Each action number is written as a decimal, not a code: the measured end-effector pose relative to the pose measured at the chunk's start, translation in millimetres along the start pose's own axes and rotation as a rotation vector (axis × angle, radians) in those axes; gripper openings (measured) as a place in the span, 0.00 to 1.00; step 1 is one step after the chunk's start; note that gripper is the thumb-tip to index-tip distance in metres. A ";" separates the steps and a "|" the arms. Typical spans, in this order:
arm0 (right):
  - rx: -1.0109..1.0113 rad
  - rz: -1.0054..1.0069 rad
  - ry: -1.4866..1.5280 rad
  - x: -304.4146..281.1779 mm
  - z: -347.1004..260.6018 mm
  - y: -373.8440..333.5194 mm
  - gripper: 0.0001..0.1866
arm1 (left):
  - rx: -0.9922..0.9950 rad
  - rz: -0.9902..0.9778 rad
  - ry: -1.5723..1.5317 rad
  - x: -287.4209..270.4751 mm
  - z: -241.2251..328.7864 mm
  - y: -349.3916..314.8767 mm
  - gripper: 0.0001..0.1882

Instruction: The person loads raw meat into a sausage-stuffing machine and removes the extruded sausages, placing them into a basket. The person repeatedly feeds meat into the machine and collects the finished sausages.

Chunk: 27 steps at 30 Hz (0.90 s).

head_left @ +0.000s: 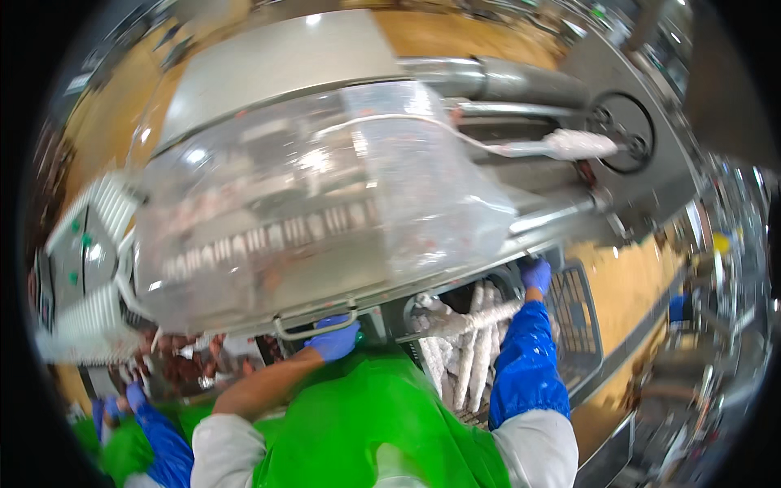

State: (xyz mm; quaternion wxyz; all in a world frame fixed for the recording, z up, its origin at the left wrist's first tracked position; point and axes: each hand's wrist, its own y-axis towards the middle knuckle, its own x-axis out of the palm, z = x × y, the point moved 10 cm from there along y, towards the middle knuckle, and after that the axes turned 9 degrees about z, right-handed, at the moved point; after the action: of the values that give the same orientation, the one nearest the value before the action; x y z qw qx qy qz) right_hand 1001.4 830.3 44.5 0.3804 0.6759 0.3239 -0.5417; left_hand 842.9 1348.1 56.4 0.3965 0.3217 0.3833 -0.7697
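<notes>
My left hand (pixel 335 340), in a blue-purple glove, is beside a metal handle (pixel 313 332) on the machine's near edge. Its fingers are partly hidden, and a small green thing shows by them. My right hand (pixel 535 276), gloved the same way below a blue sleeve, is closed at the far rim of a grey plastic crate (pixel 579 325). Long whitish sausage-like sticks (pixel 468 358) lie in and around the crate; one lies crosswise on top near my right forearm.
A large steel machine (pixel 281 45) spans the view, with a clear cover (pixel 260 187) and plastic film (pixel 431 195). A black handwheel (pixel 622 130) sits at its right end. Dark reddish pieces (pixel 187 358) lie at lower left, near another person's gloved hands (pixel 122 400).
</notes>
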 end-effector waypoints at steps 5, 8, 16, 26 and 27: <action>0.190 -0.034 0.040 -17.5 15.6 -12.4 0.27 | -0.029 -0.079 0.034 25.7 -18.2 11.9 0.14; 0.251 -0.056 -0.004 -19.4 19.5 -14.3 0.28 | -0.012 -0.112 0.088 29.4 -16.7 15.6 0.14; 0.228 -0.035 0.007 -12.8 21.0 -12.7 0.28 | -0.065 -0.155 0.125 16.6 -4.4 17.2 0.11; 0.160 0.039 -0.032 -14.8 15.9 -3.0 0.29 | -0.046 -0.138 0.181 16.4 -4.2 22.9 0.17; 0.163 0.040 -0.025 -15.7 16.3 -3.7 0.30 | -0.035 -0.131 0.183 19.3 -6.0 22.9 0.16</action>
State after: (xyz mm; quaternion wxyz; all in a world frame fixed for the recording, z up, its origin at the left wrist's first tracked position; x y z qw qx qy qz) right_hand 987.1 817.7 57.2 0.3392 0.7042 0.2603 -0.5669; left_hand 854.4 1337.1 30.3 0.3142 0.3582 0.4514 -0.7544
